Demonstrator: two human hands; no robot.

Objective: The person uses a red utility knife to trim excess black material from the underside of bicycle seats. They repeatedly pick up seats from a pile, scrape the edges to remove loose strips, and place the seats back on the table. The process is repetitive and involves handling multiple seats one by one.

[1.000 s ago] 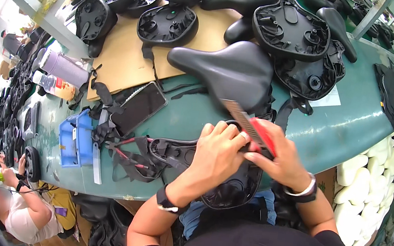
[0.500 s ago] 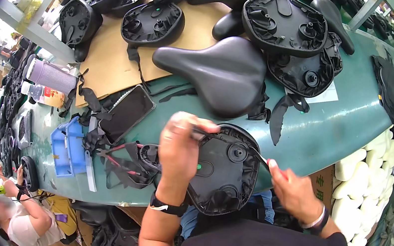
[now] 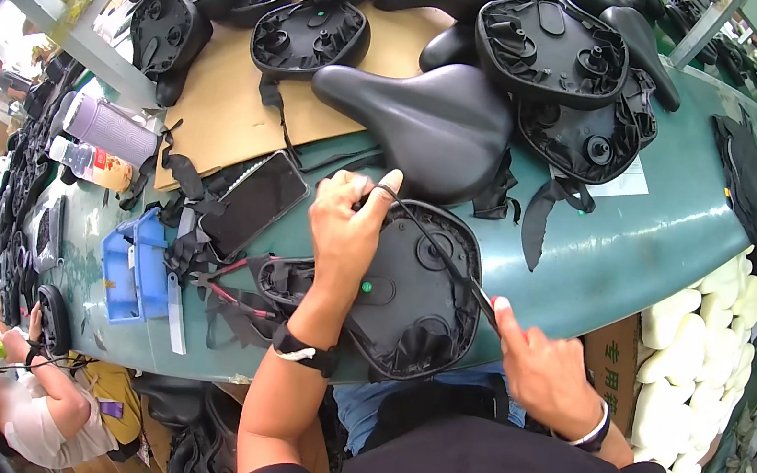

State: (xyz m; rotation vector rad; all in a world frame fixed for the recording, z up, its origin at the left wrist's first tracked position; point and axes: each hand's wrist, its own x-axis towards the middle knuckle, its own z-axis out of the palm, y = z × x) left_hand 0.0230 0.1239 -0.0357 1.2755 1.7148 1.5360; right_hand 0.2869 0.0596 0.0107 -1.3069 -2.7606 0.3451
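Observation:
A black bicycle saddle (image 3: 396, 321) lies upside down at the table's near edge, its plastic underside and gathered cover edge facing up. My left hand (image 3: 346, 227) is closed in a pinch above its far left rim. From those fingers a narrow black strip of cover material (image 3: 428, 229) stretches taut across the saddle toward its right rim. There my right hand (image 3: 547, 376) grips a slim-bladed tool with a red handle (image 3: 496, 305), its tip meeting the strip. My palm hides most of the handle. Just beyond, a finished black saddle (image 3: 423, 127) rests top side up.
Red-handled pliers (image 3: 222, 282), a blue bin (image 3: 134, 265) and a dark phone (image 3: 257, 205) lie to the left. More saddles (image 3: 555, 48) crowd the far side on cardboard (image 3: 213, 107). White foam pads (image 3: 694, 368) are heaped at right. A co-worker (image 3: 45, 403) sits at lower left.
My left hand has lifted away and drawn the strip out long and taut. My right hand with the tool has shifted slightly left, and the saddle has moved slightly left and away.

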